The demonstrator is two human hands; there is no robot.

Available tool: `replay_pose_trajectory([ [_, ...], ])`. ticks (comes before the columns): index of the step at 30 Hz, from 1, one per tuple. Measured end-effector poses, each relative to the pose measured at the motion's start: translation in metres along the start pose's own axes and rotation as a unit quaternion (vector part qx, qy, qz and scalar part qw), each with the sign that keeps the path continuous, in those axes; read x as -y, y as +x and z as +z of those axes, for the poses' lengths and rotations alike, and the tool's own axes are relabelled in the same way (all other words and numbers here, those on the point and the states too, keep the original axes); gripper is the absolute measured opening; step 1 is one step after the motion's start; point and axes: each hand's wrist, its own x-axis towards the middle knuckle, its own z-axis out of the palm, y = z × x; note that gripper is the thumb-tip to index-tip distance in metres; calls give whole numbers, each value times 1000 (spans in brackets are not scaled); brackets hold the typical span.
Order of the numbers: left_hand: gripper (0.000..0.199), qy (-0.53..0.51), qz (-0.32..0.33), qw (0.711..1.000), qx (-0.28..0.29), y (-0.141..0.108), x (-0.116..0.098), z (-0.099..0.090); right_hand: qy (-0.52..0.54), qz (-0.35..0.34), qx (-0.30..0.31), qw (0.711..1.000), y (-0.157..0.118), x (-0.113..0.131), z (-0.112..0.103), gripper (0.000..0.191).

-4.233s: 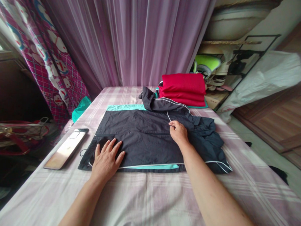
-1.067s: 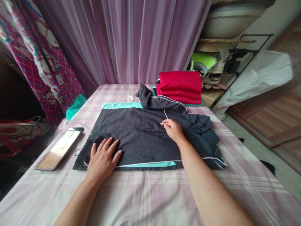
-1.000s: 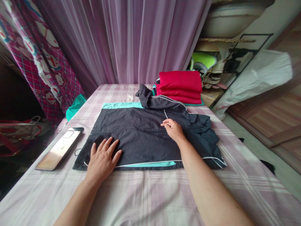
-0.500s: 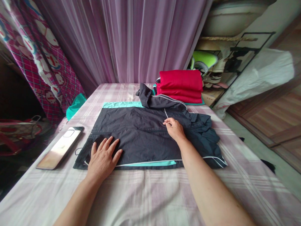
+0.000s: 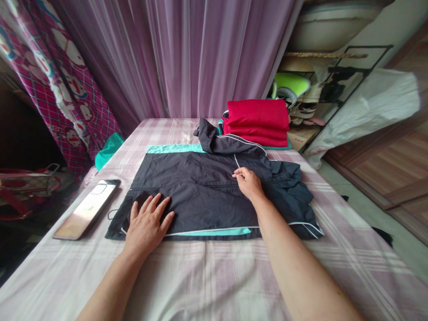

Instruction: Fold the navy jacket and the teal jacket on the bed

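Note:
A black jacket (image 5: 201,205) with white piping and turquoise parts lies spread on the checked cloth. One sleeve is folded back across its upper right part. My left hand (image 5: 148,223) rests flat on the jacket's lower left, fingers spread. On the right half, my right hand (image 5: 248,182) touches the fabric close to a white piping line, its fingers bent together; whether it pinches any cloth is too small to tell. Behind the jacket sits a folded red garment (image 5: 257,123) with turquoise fabric under it.
A phone (image 5: 87,209) lies left of the jacket on the table cloth (image 5: 204,287). Turquoise fabric (image 5: 109,150) hangs at the left edge. Purple curtains (image 5: 196,53) stand behind. At the right are a rack with shoes (image 5: 305,109) and a white plastic bag (image 5: 370,108).

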Motion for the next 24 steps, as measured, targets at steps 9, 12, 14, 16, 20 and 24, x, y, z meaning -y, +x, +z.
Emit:
replay_pose_trajectory([
  [9,51,8,-2,1000,11,0,-1,-2,-1,13,4,1000,0,1,0,22],
  [12,51,7,0,1000,11,0,-2,-2,-3,15,8,1000,0,0,1,22],
  [14,50,6,-1,1000,8,0,-2,-1,-4,16,7,1000,0,0,1,21],
  [16,50,8,-2,1000,6,0,-2,-2,-6,18,7,1000,0,0,1,20],
  [20,49,15,0,1000,7,-1,-2,-3,-7,20,7,1000,0,1,0,20],
  [24,49,17,1,1000,5,-1,-2,-3,12,18,1,1000,0,1,1,20],
])
